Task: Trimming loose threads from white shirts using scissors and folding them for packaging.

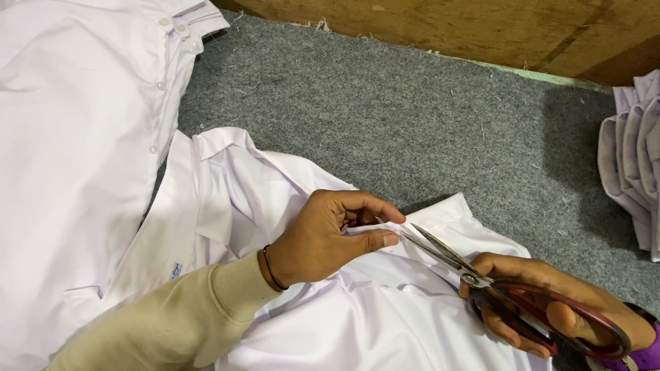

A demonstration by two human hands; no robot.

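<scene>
A white shirt lies spread on grey felt in front of me. My left hand, in a beige sleeve with a thin black wristband, pinches a fold of the shirt near its cuff edge between thumb and fingers. My right hand grips red-handled scissors, whose metal blades point left, slightly parted, with their tips right at the pinched fabric beside my left thumb.
Another white buttoned shirt lies at the left, overlapping the first. A stack of folded pale cloth sits at the right edge. The grey felt mat carries thread scraps, and a wooden board borders it at the back.
</scene>
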